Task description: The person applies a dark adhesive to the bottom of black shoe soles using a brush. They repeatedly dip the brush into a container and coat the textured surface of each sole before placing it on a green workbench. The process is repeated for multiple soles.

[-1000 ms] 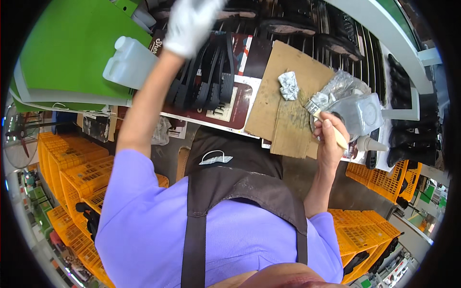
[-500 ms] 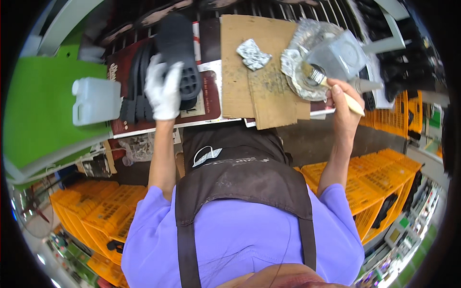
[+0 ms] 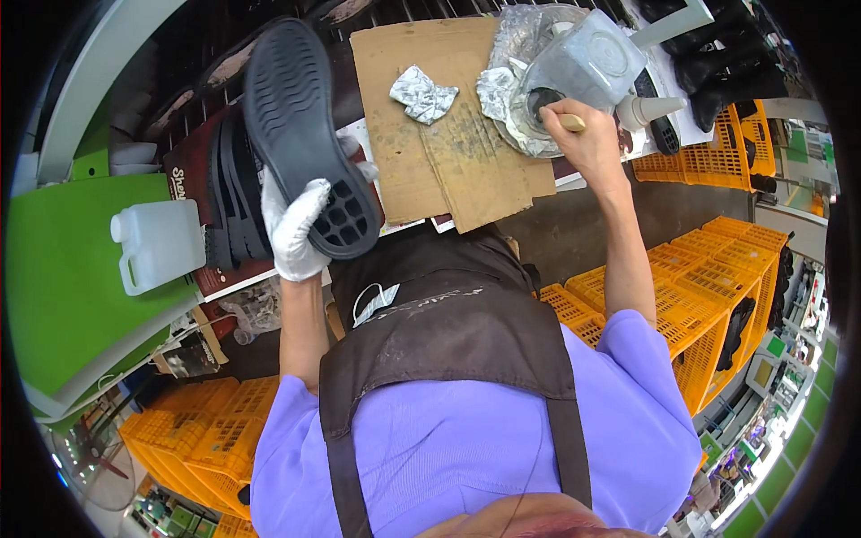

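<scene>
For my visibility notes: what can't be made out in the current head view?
Head view:
Bristles of the brush: hidden behind the right hand.
Contents of the plastic-wrapped container: partly blocked by the same hand.
Far face of the black sole: turned away from view.
Left hand: some fingers lie behind the sole.

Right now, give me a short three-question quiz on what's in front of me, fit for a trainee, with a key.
1. Multiple choice: the right hand is (A) gloved, (B) bare, (C) out of view.
2. True or false: the left hand holds the jug.
3. Fill in: the crumpled white wad lies on the ____.

Key
1. B; it grips a pale handle.
2. False; it holds a sole.
3. Cardboard.
</scene>
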